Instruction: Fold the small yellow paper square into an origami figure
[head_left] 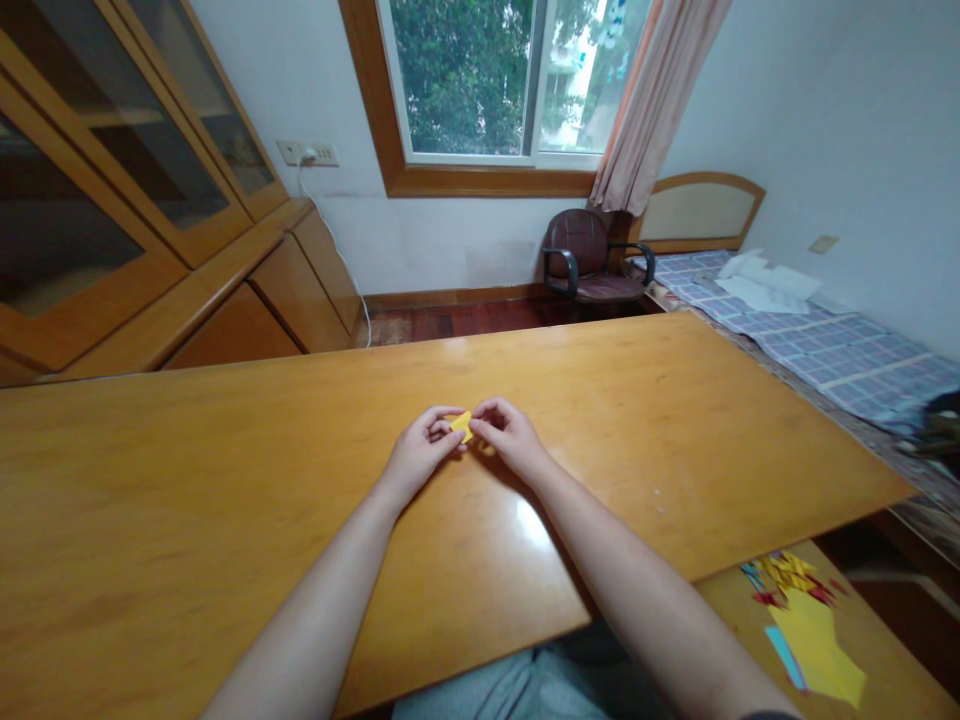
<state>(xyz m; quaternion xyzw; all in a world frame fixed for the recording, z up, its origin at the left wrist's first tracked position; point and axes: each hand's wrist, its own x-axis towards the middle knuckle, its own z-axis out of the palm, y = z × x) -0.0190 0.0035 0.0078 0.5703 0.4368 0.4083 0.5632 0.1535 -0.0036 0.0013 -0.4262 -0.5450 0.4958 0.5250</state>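
Observation:
A small piece of yellow paper (462, 426), which looks folded, is held just above the wooden table (225, 480). My left hand (424, 447) pinches it from the left, with the thumb on its near side. From the right, my right hand (511, 437) meets the paper's right edge with thumb and index finger closed together. The fingertips cover part of the paper, so its full shape is hidden. Both forearms reach in from the bottom of the view.
On a lower surface at the right lie yellow paper sheets (817, 650), a light blue strip (786, 657) and several small folded yellow and red pieces (791, 575). A brown armchair (592, 260) stands beyond the table, a bed (847, 350) to the right, a glass-door cabinet (195, 240) left.

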